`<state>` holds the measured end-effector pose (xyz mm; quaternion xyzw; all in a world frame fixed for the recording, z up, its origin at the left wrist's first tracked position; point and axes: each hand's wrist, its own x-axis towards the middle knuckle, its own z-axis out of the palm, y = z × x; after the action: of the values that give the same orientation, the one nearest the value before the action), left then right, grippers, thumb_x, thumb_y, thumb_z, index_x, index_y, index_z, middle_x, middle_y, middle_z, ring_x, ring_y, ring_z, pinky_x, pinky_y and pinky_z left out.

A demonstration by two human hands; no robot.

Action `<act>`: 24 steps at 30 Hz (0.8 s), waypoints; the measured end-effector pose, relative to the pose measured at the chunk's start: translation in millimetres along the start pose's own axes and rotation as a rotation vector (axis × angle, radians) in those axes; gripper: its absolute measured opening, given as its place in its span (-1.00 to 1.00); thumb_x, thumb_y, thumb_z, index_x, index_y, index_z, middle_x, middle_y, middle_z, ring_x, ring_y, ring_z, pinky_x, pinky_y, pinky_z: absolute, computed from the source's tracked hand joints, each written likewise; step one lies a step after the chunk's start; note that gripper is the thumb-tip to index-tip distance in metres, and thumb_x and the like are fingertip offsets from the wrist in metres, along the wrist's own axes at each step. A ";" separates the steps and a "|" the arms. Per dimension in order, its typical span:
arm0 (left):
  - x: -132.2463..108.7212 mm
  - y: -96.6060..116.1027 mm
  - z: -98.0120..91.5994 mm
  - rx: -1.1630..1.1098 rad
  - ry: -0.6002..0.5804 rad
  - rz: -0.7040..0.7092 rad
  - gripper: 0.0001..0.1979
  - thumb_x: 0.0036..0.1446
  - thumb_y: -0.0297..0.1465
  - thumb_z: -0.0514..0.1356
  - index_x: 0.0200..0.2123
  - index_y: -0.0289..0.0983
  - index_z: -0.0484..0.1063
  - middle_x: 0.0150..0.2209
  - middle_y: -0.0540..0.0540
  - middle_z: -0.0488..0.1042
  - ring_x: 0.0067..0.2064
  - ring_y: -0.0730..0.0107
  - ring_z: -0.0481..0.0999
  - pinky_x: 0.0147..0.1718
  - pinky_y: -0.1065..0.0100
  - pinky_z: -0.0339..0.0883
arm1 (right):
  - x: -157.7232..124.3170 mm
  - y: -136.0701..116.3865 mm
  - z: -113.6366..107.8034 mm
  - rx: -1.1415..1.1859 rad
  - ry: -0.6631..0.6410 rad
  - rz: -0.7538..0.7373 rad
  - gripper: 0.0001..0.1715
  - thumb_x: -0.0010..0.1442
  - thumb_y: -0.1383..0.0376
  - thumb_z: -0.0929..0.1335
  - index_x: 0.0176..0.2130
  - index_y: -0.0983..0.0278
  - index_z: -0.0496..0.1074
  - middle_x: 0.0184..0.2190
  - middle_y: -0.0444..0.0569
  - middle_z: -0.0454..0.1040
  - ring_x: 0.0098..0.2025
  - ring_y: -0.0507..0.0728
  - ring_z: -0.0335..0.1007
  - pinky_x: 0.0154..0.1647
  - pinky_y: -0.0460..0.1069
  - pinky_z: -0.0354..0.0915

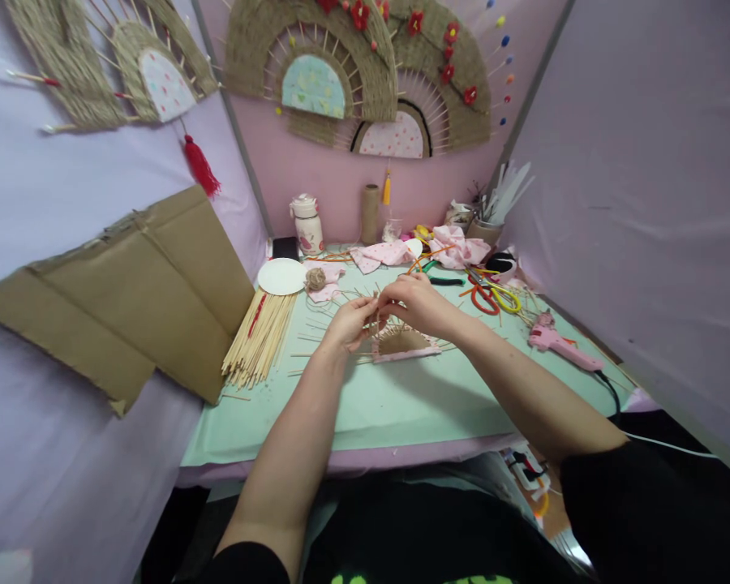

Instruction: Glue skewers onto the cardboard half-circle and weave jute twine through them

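A half-round cardboard piece (403,344) with thin wooden sticks fanning out of it lies on the pale green table (401,405). My left hand (349,322) and my right hand (414,302) meet just above its top edge. Both are closed in a pinch, fingertips nearly touching, on a thin stick or strand too small to name. A bundle of bamboo sticks (260,337) lies to the left of my left hand.
A white paper plate (281,276) and a ball of twine (315,278) sit behind the sticks. A pink glue gun (558,341), scissors (490,294), pink cloth (459,246) and a white bottle (307,224) crowd the right and back. Folded cardboard (127,284) leans at left.
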<state>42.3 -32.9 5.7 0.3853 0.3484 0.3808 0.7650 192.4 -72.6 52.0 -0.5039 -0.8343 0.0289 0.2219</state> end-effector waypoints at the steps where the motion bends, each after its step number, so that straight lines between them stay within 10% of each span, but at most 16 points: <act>1: -0.1 0.0 0.2 -0.006 -0.002 -0.009 -0.77 -0.08 -0.38 0.40 -0.48 -0.36 0.42 -0.52 -0.04 0.47 -0.48 0.49 0.47 -0.40 0.41 0.40 | -0.5 0.9 1.5 -0.011 0.007 -0.014 -0.85 0.19 0.38 0.31 -0.36 0.24 0.48 -0.38 -0.07 0.52 -0.19 0.13 0.27 -0.08 0.04 -0.08; 11: 1.3 -6.4 6.8 -0.016 0.010 0.015 -0.78 0.03 -0.43 0.32 -0.48 -0.32 0.30 -0.60 0.05 0.38 -0.59 0.54 0.40 -0.51 0.46 0.38 | -3.2 -7.5 14.1 -0.089 0.024 -0.039 -0.82 0.22 0.37 0.29 -0.39 0.26 0.45 -0.34 -0.03 0.54 -0.17 0.15 0.23 -0.08 0.08 -0.12; 24: -3.2 -5.4 11.6 0.138 -0.017 0.024 -0.91 0.14 -0.50 0.11 -0.41 -0.27 0.24 -0.69 0.18 0.10 -0.77 0.72 -0.04 -0.74 0.58 -0.31 | 1.6 -9.9 13.0 0.021 -0.006 0.101 -0.90 0.11 0.39 0.36 -0.30 0.27 0.34 -0.34 -0.08 0.51 -0.22 0.11 0.35 -0.11 0.01 -0.05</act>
<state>52.1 -41.6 7.2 0.4445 0.3626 0.3618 0.7349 178.4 -73.8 43.6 -0.5430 -0.8081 0.0502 0.2228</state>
